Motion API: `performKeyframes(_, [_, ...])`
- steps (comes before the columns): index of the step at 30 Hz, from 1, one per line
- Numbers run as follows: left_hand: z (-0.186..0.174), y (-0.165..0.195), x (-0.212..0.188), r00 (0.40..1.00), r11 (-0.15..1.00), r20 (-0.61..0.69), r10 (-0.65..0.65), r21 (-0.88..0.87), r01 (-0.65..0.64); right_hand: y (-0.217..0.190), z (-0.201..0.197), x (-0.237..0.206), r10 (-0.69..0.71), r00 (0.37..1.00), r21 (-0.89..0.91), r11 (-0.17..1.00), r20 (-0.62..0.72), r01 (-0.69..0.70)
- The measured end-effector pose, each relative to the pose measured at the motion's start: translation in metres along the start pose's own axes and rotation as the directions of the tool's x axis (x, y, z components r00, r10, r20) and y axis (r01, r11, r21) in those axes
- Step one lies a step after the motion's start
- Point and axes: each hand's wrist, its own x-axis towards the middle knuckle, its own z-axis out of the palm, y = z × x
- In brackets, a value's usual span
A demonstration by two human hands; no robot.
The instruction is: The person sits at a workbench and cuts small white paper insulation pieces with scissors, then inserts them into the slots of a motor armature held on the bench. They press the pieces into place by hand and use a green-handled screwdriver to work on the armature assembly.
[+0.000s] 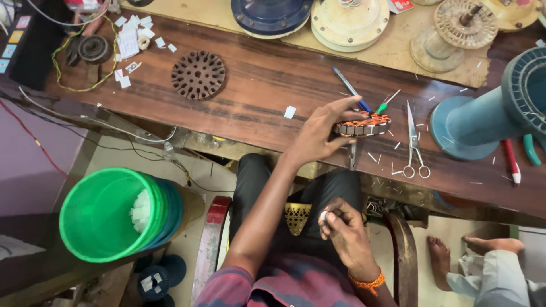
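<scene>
**Wound stator held at the tabletop edge**

The left hand [316, 136] grips a round metal stator core wound with orange copper wire [362, 125], fingers [341, 107] spread around its rim, holding it at the near edge of the dark wooden tabletop [256, 102]. The right hand [344, 230] sits low over the lap, fingertips pinched narrowly on a small white slip [323, 215]. Steel scissors [414, 142] lie just beside the stator. So close to the edge, a loosened grip could likely drop the stator to the floor; the tiny slip could easily slide from the pinch.
</scene>
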Motion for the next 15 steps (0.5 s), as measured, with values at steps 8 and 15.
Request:
performKeyframes(8, [0.009,-0.005,0.031,0.994,0.998,-0.081,-0.067,-0.024,0.066,-0.023,-0.021,0.019,-0.104,0.991,0.034,0.994,-0.087,0.107])
performKeyframes(15, [-0.007,0.007,0.049,0.99,0.99,0.019,-0.137,0.009,0.137,-0.045,-0.036,0.03,-0.253,0.939,0.016,0.964,-0.234,0.264])
